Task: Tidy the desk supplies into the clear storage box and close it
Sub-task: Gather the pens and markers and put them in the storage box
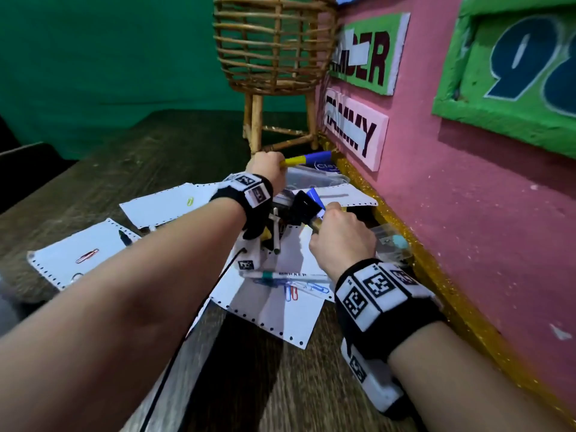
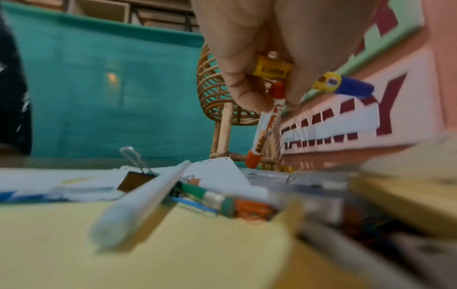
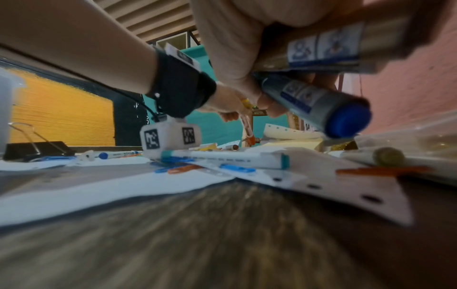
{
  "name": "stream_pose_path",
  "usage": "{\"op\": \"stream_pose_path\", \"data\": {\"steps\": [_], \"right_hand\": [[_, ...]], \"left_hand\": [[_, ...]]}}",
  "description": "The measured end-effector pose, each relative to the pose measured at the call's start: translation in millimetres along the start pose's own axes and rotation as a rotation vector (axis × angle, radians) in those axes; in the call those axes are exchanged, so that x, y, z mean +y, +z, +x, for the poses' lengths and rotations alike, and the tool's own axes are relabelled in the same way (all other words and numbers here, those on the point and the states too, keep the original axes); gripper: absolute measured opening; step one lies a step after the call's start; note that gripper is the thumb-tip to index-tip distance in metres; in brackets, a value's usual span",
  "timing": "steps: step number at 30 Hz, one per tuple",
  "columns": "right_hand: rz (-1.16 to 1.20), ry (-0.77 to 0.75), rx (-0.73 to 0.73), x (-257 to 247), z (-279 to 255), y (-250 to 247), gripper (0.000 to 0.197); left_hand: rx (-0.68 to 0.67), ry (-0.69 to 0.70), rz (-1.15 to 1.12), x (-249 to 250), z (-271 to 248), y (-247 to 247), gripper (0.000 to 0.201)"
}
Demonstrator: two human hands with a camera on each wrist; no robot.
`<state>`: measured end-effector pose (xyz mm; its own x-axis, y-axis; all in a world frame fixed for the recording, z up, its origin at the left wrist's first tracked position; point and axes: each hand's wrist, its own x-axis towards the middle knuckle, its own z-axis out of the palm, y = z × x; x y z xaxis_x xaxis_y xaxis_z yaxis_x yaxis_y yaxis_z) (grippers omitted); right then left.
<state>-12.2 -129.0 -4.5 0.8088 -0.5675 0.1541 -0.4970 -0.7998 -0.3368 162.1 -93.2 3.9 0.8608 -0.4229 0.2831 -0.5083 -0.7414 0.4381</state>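
My left hand (image 1: 268,168) hovers over the clear storage box (image 1: 314,181) at the back, by the pink wall. It grips several markers: a yellow-and-blue marker (image 1: 307,159) sticks out to the right, and a white-and-orange marker (image 2: 265,133) hangs down from the fingers. My right hand (image 1: 335,227) is nearer, above the papers, and holds two markers; the blue-capped marker (image 3: 329,109) points forward. On the paper in front of it lie a green-banded marker (image 1: 286,275) and coloured paper clips (image 1: 291,293).
White perforated sheets (image 1: 162,204) cover the wooden desk, with a red clip (image 1: 87,255), a black pen (image 1: 124,237) and a white pen (image 1: 276,229). A binder clip (image 2: 134,179) lies on the papers. A wicker stand (image 1: 274,57) stands behind the box.
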Motion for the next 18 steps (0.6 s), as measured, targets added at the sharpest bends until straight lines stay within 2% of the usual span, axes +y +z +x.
{"op": "stream_pose_path", "data": {"steps": [4, 8, 10, 13, 16, 18], "right_hand": [[0.065, -0.019, 0.075, 0, -2, -3, 0.026], [0.226, -0.069, 0.118, 2, -8, -8, 0.026], [0.341, -0.119, 0.113, 3, -10, -10, 0.031], [0.599, -0.188, 0.019, 5, -24, -17, 0.031], [0.963, -0.082, -0.019, 8, -36, -18, 0.028], [1.098, -0.009, -0.007, 7, -44, -16, 0.029]], "left_hand": [[0.231, -0.167, -0.407, 6, -35, -34, 0.026], [0.297, -0.249, -0.898, 10, -81, -51, 0.024], [0.227, -0.274, -1.159, 10, -107, -51, 0.013], [0.046, -0.33, -1.435, 6, -147, -54, 0.023], [-0.101, -0.382, -1.531, -4, -168, -53, 0.025], [-0.212, -0.374, -1.531, -3, -182, -55, 0.026]]}}
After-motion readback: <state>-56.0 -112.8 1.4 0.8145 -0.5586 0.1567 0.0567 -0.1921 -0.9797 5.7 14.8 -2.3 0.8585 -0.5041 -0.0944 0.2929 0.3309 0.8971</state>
